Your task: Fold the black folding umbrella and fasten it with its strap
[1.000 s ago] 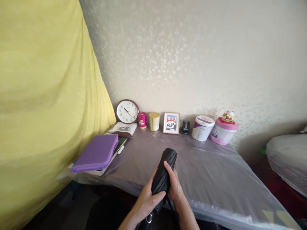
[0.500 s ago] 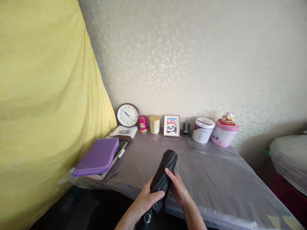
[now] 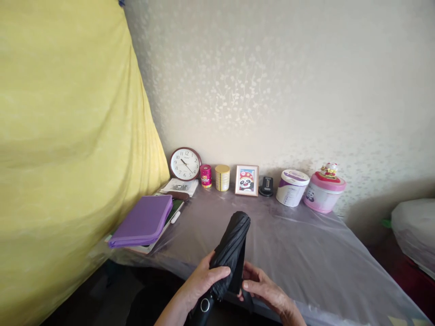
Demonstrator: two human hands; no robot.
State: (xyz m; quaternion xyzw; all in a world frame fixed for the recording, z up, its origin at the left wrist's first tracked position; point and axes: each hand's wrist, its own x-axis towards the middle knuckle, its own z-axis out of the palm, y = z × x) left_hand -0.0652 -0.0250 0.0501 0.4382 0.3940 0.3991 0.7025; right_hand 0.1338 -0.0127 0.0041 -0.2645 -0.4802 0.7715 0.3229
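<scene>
A folded black umbrella [image 3: 231, 249] tilts up and away from me over the table's front edge. My left hand [image 3: 207, 276] is closed around its lower part, just above the black handle [image 3: 201, 312] with its round silver-rimmed button. To the right of the umbrella, my right hand [image 3: 260, 285] has its thumb and fingers bent together at a dark strip of fabric, apparently the umbrella's strap [image 3: 247, 299]. A loose fold of black cloth hangs between the canopy and those fingers.
On the plastic-covered table [image 3: 288, 244], a purple folder [image 3: 141, 222] lies at left. Along the wall stand a clock [image 3: 185, 164], a pink can [image 3: 205, 176], a yellow-lidded can [image 3: 222, 178], a panda picture frame [image 3: 246, 180], a black object [image 3: 266, 186] and two tubs [image 3: 292, 188]. A yellow curtain [image 3: 68, 136] hangs left.
My right hand has come off the canopy and moved down and right, to the dark strip. The left hand keeps its grip. The view has shifted slightly.
</scene>
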